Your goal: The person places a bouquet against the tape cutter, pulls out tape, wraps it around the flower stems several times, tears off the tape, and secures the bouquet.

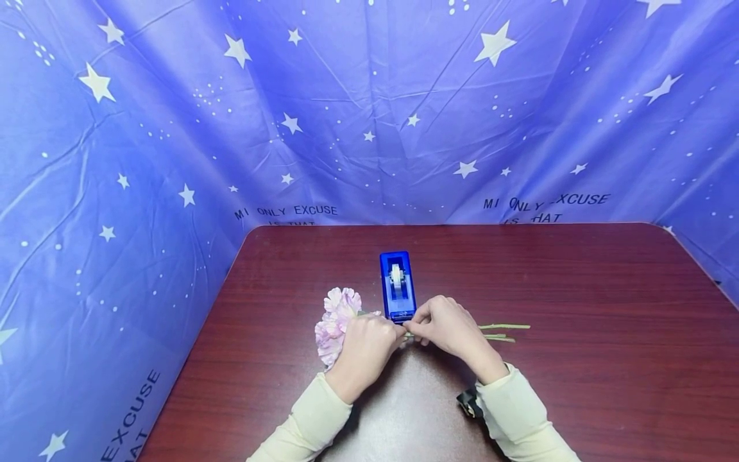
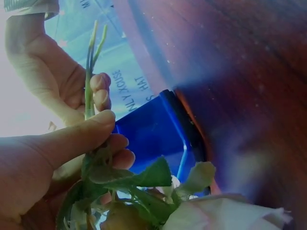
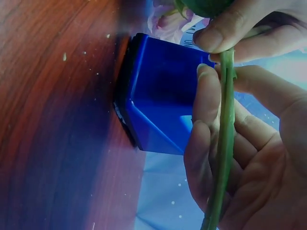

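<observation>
Pale pink-lilac artificial flowers (image 1: 337, 324) lie sideways just left of my left hand (image 1: 369, 343). That hand pinches their green stems between thumb and fingers, right below the leaves (image 2: 153, 175). Close beside it, my right hand (image 1: 453, 327) has its fingers bent around the stems (image 3: 224, 129), with thumb and fingertips meeting near the left thumb. Free stem ends (image 1: 508, 326) stick out past the right hand. A blue tape dispenser (image 1: 398, 307) stands directly beyond the fingertips, holding a roll of tape (image 1: 396, 276). Whether any tape is between the fingers cannot be made out.
Both hands work above a dark red-brown wooden table (image 1: 577, 289). A small black object (image 1: 469, 404) shows beside the right cuff. Behind the table and along its sides hangs a blue-purple cloth (image 1: 369, 77) with white stars and printed words.
</observation>
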The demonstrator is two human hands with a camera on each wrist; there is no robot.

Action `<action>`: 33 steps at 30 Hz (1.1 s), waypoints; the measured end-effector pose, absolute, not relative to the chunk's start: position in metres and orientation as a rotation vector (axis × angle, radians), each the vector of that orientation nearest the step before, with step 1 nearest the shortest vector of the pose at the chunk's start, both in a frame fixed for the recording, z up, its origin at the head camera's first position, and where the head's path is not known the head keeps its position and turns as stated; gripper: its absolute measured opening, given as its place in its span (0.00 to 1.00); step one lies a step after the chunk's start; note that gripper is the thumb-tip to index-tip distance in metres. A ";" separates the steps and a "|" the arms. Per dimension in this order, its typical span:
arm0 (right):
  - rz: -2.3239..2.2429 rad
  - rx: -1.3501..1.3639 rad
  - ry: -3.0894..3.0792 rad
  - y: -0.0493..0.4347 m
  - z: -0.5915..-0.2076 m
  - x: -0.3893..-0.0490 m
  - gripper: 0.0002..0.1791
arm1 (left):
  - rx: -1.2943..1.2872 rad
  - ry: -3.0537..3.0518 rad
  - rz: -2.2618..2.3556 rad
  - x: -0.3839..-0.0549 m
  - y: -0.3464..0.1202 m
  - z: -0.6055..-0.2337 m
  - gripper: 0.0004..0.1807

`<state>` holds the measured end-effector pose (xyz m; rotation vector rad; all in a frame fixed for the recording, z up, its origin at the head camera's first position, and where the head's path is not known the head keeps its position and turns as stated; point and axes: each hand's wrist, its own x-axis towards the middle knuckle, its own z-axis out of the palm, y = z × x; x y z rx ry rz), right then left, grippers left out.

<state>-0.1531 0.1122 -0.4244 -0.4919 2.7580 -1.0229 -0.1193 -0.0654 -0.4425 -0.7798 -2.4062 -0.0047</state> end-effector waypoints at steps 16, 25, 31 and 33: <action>-1.137 -0.481 2.657 0.116 -0.418 -0.155 0.11 | -0.791 -2.338 -0.088 -0.121 -0.064 -0.438 0.15; -1.123 -0.484 2.656 0.117 -0.415 -0.153 0.14 | -0.809 -2.336 -0.152 -0.122 -0.066 -0.435 0.13; -1.123 -0.463 2.662 0.117 -0.414 -0.152 0.14 | -0.814 -2.310 -0.182 -0.122 -0.067 -0.434 0.08; -1.124 -0.458 2.667 0.117 -0.413 -0.152 0.13 | -0.817 -2.298 -0.208 -0.122 -0.067 -0.434 0.07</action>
